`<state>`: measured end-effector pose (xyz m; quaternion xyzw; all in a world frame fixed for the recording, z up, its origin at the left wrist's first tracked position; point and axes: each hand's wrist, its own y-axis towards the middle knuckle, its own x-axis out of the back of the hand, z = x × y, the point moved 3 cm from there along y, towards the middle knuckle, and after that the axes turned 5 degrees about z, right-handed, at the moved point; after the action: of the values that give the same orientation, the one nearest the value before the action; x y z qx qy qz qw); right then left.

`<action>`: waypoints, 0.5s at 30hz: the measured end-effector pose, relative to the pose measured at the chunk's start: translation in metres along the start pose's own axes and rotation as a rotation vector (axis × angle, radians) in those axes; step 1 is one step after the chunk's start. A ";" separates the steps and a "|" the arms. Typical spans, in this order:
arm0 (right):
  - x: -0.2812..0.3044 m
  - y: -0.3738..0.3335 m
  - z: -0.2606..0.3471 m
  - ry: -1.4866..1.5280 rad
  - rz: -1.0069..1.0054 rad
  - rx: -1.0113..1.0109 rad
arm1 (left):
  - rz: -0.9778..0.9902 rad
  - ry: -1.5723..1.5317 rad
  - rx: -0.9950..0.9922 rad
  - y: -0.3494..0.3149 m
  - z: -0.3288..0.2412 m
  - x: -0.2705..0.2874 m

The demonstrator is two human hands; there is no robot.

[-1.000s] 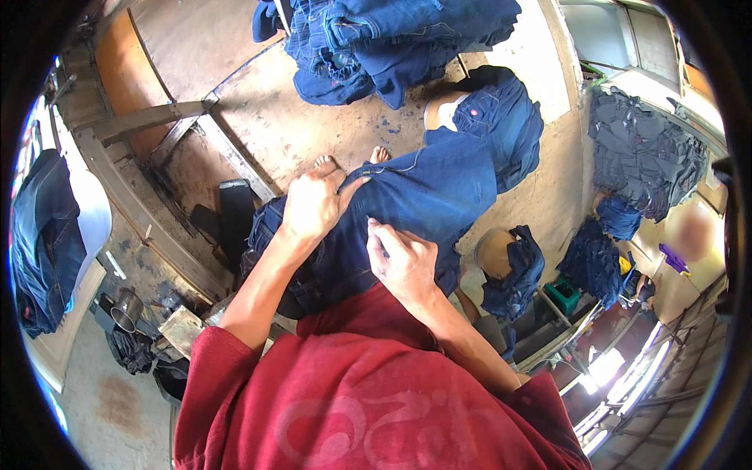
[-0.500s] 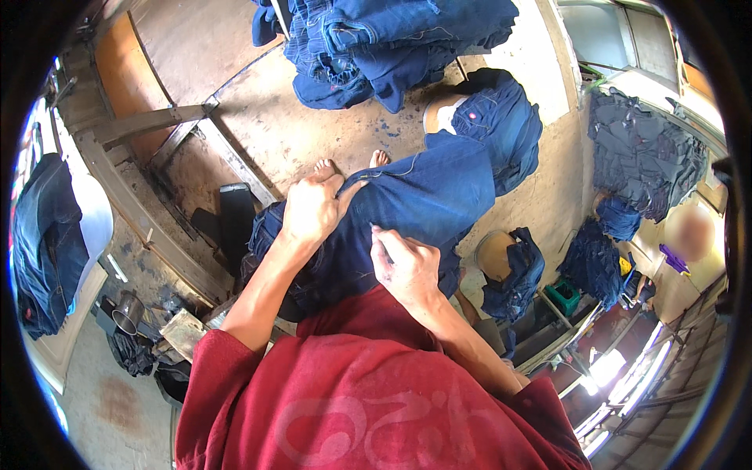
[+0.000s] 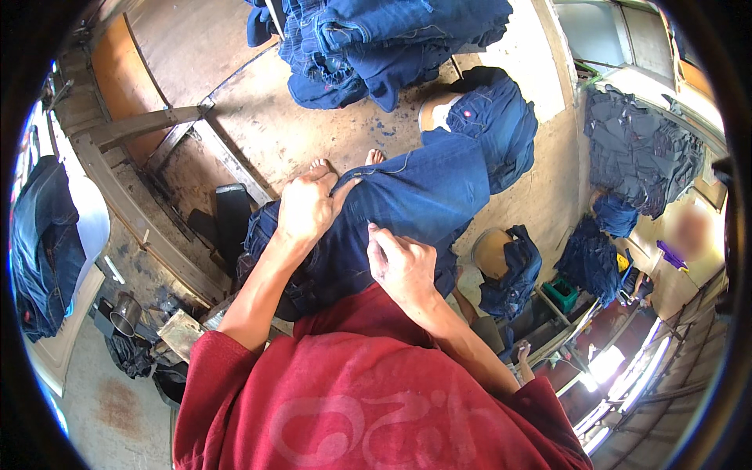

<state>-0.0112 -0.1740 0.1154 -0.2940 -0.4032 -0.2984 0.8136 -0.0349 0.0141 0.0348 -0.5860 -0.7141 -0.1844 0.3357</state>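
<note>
Dark blue jeans (image 3: 423, 192) lie across my lap, one leg stretching to the far right. My left hand (image 3: 307, 210) grips their upper edge near a seam, fingers curled over the cloth and the thumb along it. Over the middle of the denim, my right hand (image 3: 402, 262) is closed in a pinch, thumb and forefinger together. Whatever sits between those fingertips is too small to make out. More bunched denim lies under my left forearm.
Ahead hangs a large pile of jeans (image 3: 392, 39). Denim drapes over a round stool (image 3: 435, 113). At right are a grey garment heap (image 3: 642, 149), a green crate (image 3: 559, 294) and another person's hand (image 3: 523, 350). A wooden frame (image 3: 141, 211) runs along the left.
Both my hands keep nearly the same pose on the jeans; the whole view has shifted slightly. Another person's hand has come into view at the lower right.
</note>
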 end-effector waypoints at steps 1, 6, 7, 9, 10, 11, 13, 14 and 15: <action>0.001 0.000 -0.001 0.041 -0.018 -0.007 | -0.009 -0.003 -0.010 0.000 0.000 0.000; 0.002 0.001 0.000 -0.006 -0.002 0.006 | 0.026 0.004 0.020 -0.001 0.000 0.000; 0.002 0.002 0.000 -0.013 0.009 -0.007 | 0.023 0.005 0.019 0.000 -0.001 0.000; 0.003 0.002 0.001 0.007 -0.011 -0.010 | -0.001 -0.002 0.003 0.001 -0.002 0.001; 0.004 0.002 0.001 0.036 -0.037 -0.004 | -0.017 -0.010 -0.009 0.001 -0.002 0.002; 0.003 0.002 0.001 0.064 -0.025 -0.026 | -0.032 -0.014 -0.023 0.001 -0.003 0.002; 0.003 0.001 0.002 0.004 -0.016 0.003 | 0.001 -0.004 0.013 0.000 -0.002 0.002; 0.002 0.001 0.002 -0.018 0.000 0.015 | 0.005 0.004 0.017 0.000 -0.002 0.002; 0.002 0.001 0.002 0.001 -0.007 0.009 | 0.032 0.013 0.037 -0.001 -0.001 0.001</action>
<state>-0.0102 -0.1724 0.1175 -0.2887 -0.4050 -0.2998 0.8141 -0.0355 0.0137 0.0365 -0.5898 -0.7057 -0.1696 0.3540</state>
